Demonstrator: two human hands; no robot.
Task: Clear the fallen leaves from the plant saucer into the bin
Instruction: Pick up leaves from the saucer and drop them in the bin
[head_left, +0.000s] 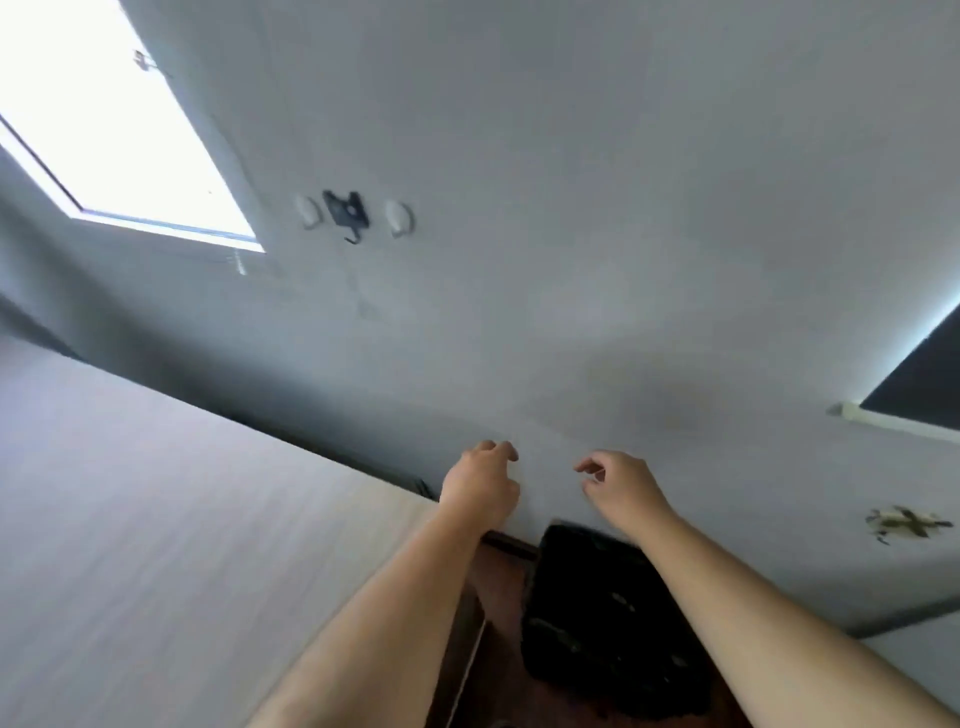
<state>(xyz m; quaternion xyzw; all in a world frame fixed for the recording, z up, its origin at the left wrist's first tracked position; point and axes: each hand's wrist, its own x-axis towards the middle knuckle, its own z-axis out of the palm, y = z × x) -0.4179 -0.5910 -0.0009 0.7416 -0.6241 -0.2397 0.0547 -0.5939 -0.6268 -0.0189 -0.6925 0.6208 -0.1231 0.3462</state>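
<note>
Both my bare forearms reach forward toward a pale wall. My left hand (480, 483) has its fingers curled loosely with nothing in them. My right hand (621, 480) is a short way to its right, fingers apart and curled, also holding nothing. Below and between my arms sits a bin lined with a black bag (597, 618) on a dark wooden floor; small pale bits show inside it. No saucer or plant is in view.
A light wooden surface (182, 519) fills the lower left. On the wall are hooks (348, 213), a bright window (104, 130) at upper left, a dark panel (924, 379) at right and a brown-green mark (904, 522).
</note>
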